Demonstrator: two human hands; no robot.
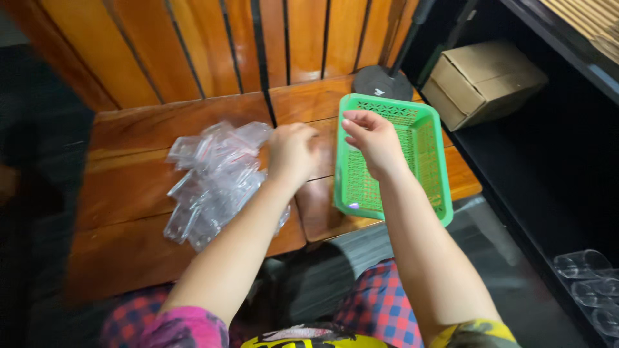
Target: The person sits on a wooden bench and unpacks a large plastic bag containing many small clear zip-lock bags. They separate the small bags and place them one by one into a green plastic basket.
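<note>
What the left hand (293, 151) holds is hard to see; its grip is curled shut beside the pile of clear little bags (213, 180) on the wooden bench (129, 193). The right hand (374, 142) hangs over the green basket (429, 138), its grip pinched together on something too small to make out. A brown box (483, 80) sits far right. Clear cups (590, 283) are cut off near right.

Head camera looks steeply down, close above bench (161, 129)
</note>
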